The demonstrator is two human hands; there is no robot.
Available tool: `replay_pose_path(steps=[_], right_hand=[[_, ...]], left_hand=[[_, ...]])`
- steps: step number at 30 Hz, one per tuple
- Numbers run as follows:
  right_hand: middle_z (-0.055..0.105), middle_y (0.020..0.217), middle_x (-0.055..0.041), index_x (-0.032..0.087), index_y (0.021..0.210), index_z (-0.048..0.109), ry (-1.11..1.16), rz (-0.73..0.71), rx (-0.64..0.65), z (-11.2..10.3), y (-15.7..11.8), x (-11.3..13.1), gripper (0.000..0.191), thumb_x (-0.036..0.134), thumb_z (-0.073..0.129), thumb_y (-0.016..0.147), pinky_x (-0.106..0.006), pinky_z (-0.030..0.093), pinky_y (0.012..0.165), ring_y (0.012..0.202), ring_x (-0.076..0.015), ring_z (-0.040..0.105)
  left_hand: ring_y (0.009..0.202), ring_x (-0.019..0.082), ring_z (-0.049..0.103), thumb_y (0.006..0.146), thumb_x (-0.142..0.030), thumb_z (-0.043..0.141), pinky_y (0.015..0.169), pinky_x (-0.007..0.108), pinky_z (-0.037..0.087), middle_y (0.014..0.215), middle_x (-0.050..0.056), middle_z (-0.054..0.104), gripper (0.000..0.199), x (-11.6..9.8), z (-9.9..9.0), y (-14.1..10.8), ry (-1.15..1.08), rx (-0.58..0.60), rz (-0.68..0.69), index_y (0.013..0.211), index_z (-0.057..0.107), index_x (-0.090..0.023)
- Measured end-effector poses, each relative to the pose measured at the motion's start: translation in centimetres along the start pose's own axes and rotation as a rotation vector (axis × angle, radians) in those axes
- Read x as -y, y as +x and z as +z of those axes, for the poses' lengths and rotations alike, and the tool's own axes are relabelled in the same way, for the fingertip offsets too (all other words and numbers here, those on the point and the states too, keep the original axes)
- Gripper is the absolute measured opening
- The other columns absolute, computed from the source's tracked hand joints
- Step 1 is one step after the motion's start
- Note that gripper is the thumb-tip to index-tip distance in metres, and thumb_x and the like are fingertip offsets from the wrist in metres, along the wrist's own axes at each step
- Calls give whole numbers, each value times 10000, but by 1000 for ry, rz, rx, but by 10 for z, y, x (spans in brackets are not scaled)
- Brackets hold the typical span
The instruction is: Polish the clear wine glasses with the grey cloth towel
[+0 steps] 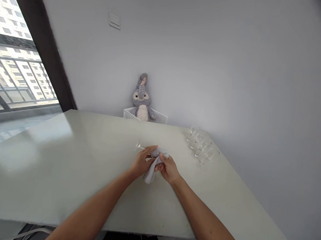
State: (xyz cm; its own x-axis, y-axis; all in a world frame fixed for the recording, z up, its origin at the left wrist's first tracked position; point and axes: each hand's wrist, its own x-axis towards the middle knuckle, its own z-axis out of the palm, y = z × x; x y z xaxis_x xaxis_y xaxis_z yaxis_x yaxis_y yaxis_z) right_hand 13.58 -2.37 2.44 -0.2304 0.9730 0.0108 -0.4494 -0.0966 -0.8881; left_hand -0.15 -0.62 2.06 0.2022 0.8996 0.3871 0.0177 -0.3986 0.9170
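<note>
Tilted on its side above the table, a wine glass (139, 146) has its foot and stem pointing left. My left hand (143, 162) is closed around the glass near where stem and bowl meet. A light grey cloth (150, 174) hangs down between my hands and also covers part of the bowl. With thumb and fingers pinched, my right hand (167, 168) grips the cloth at the bowl's rim end. Whether any right fingers are inside the bowl is hidden.
Several clear stemmed glasses (201, 144) stand grouped at the table's right side, near the wall. Behind the far edge of the pale table (99, 145), a grey plush rabbit (143, 104) sits in a white basket (160, 117). A window is at the left.
</note>
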Motion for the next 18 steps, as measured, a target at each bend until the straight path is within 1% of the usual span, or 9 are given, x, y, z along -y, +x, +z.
replay_pose_path(steps=[3,5,7,10,12,13,15,17,18], right_hand=[[619,594,25,178,821,600,-364,-126,-1,4,-5,-3,281,371,676,632,-231,458,460,435,-120,569],[619,607,27,184,770,611,-527,-171,-5,5,-7,-5,222,345,677,633,-223,454,482,459,-117,576],[619,607,22,180,763,607,-497,-141,-10,4,-5,-4,217,356,662,649,-224,449,470,451,-119,574],[599,560,22,162,790,583,-164,-9,-39,-2,1,-1,270,409,618,688,-215,425,412,389,-106,534],[563,494,31,148,749,571,30,60,-44,-5,4,2,297,443,581,716,-197,401,389,345,-81,484],[555,483,31,144,741,570,67,77,-34,-5,4,2,310,453,569,723,-194,397,387,336,-74,469],[579,525,26,148,820,581,-1,59,4,-1,1,2,308,436,588,711,-205,417,408,360,-84,496],[612,599,20,171,890,589,-207,-18,23,6,-5,0,311,381,643,667,-223,446,449,425,-108,549],[618,621,19,179,870,599,-319,-63,20,10,-8,-1,292,349,668,643,-228,457,472,461,-117,567]], left_hand=[[678,151,542,740,-370,544,620,249,437,770,23,621,388,10,-6,5,17,5,-143,1090,579,-208],[642,141,518,785,-436,456,595,238,419,696,15,605,373,13,-8,7,20,11,-172,996,626,-180],[663,145,521,807,-461,402,606,241,420,720,18,609,402,11,-9,7,12,22,-189,991,631,-188],[740,149,548,769,-422,490,674,258,439,899,18,618,435,3,-9,6,-12,80,-188,1172,518,-260],[801,151,554,730,-372,560,740,273,439,1021,19,596,492,-2,-9,5,-40,110,-144,1208,479,-288],[804,152,555,711,-359,584,752,278,439,1030,23,595,496,-4,-9,6,-53,107,-128,1193,495,-281],[731,149,562,698,-378,595,706,283,457,902,28,624,477,-3,-10,7,-68,60,-150,1152,537,-242],[605,136,544,716,-447,552,600,270,465,704,14,609,464,1,-12,8,-67,-3,-224,1101,572,-189],[558,129,527,738,-487,502,556,261,459,641,7,587,472,4,-12,9,-68,-21,-261,1076,584,-168]])
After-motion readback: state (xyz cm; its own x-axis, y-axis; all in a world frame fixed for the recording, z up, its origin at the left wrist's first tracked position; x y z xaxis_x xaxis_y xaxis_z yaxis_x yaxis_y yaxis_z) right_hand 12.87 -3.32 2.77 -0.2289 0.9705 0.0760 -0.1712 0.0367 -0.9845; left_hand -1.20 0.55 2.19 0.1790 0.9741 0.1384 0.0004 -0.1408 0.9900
